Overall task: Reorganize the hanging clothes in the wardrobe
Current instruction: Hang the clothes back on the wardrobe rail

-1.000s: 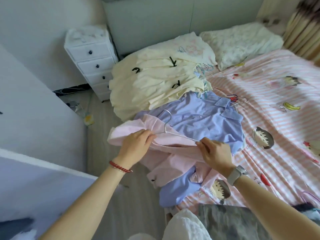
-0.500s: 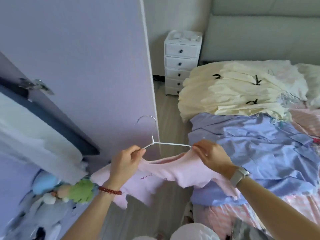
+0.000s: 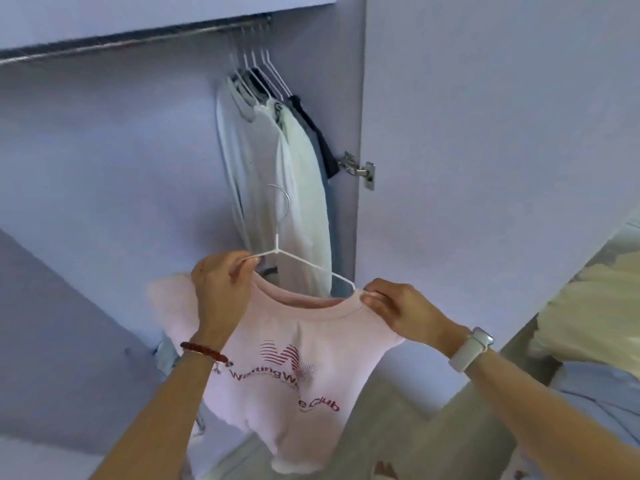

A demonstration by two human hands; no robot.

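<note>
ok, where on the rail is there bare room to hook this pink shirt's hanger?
The rail is bare from the hung clothes out to the picture's left edge. It is crowded at the right end, where several hangers bunch against the wardrobe's side panel. Both hands, left hand and right hand, hold the pink shirt on its hanger, below the rail.
</note>
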